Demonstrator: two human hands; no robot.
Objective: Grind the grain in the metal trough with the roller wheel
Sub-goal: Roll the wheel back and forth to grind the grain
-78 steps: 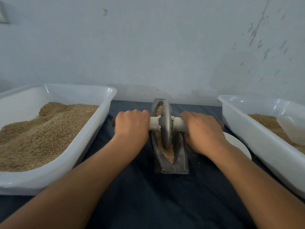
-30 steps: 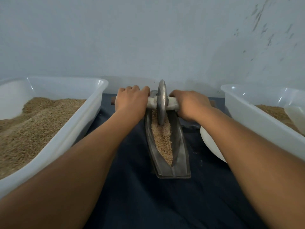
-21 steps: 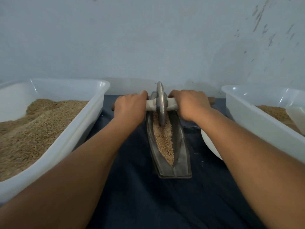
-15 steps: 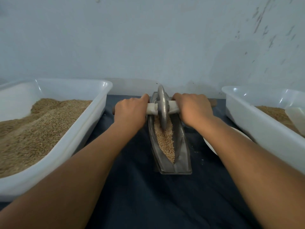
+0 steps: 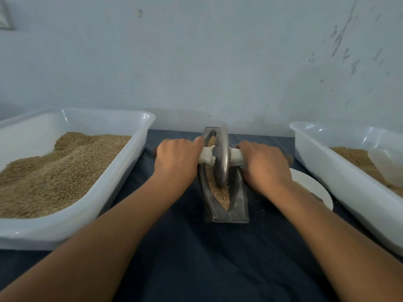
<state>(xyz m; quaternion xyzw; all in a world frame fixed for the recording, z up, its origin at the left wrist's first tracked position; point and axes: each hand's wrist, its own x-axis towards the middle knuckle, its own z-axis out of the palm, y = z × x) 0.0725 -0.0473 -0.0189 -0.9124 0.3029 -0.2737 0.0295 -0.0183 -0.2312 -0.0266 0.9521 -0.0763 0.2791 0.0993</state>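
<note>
head view, looking down along both of my forearms: the metal trough (image 5: 238, 199) lay lengthwise on the dark cloth (image 5: 196, 258), midway between two white tubs, its near end squared off and its far end close to the wall (image 5: 196, 51). it was narrow, boat-shaped, dull grey, with sloping inner sides meeting in a v. the grain (image 5: 220, 192), pale tan and coarse, filled the channel on both sides of the wheel, with more showing at the far end behind the disc.

the roller wheel (image 5: 221, 158) stood upright on edge in the channel, around the trough's middle, its lower rim sunk in the grain. the disc was grey metal, thin at the rim and thicker at the hub. a pale axle handle (image 5: 206, 156) passed through the hub and ran crosswise over the trough's walls.

my left hand (image 5: 176, 162) was wrapped around the handle left of the disc, knuckles up. my right hand (image 5: 265, 168) was wrapped around it on the right side, likewise clenched on it.

the left tub (image 5: 122, 177) held a heaped mass of brown grain. the right tub (image 5: 340, 182) held a shallower layer and a translucent scoop (image 5: 386, 166) resting in it. a white plate (image 5: 314, 190) lay on the cloth between the trough and the right tub, partly covered by my right wrist.

no brand, label or legible writing was seen on any item.
</note>
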